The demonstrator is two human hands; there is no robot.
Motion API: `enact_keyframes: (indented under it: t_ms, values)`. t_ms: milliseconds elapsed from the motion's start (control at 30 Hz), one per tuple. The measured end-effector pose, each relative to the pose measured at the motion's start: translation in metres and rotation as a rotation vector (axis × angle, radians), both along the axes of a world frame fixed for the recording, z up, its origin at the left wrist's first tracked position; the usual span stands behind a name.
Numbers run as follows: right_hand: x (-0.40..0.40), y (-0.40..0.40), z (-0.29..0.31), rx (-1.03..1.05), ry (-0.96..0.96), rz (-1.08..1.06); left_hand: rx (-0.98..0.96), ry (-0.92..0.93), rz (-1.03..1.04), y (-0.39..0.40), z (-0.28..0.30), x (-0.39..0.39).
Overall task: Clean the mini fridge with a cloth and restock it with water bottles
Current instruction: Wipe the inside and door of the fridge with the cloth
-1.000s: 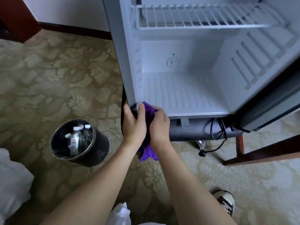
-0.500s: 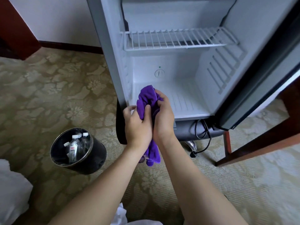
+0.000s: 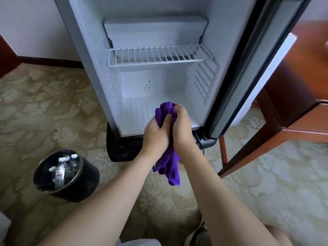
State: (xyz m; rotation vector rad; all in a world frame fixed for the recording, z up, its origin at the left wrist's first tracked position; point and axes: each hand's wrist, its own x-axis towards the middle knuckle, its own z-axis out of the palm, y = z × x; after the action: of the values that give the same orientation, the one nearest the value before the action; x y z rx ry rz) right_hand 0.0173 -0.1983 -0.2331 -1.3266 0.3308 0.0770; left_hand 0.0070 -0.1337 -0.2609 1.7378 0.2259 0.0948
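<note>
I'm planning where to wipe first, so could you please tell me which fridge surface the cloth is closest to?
The ribbed floor of the fridge: the purple cloth, held by both hands, is bunched just above it, well below the wire shelf.

Head-worn, wide-angle, looking forward and down from close above at the open fridge [image 3: 159, 96] and carpet [image 3: 53, 112].

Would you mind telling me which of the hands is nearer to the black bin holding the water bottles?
Left. The left hand grips the purple cloth on the side toward the black bin; the right hand grips it on the far side.
</note>
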Motion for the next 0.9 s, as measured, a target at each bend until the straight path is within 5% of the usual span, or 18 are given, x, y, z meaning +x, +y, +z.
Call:
enact_keyframes:
  t_ms: [467,900]
  values:
    - [-0.008,-0.132,0.028,-0.455,-0.189,-0.483,0.045,-0.064,-0.013,-0.095,0.021,-0.003]
    - [0.053,-0.144,0.003,-0.717,-0.293,-0.583,0.131,-0.222,0.034,-0.121,0.029,0.065]
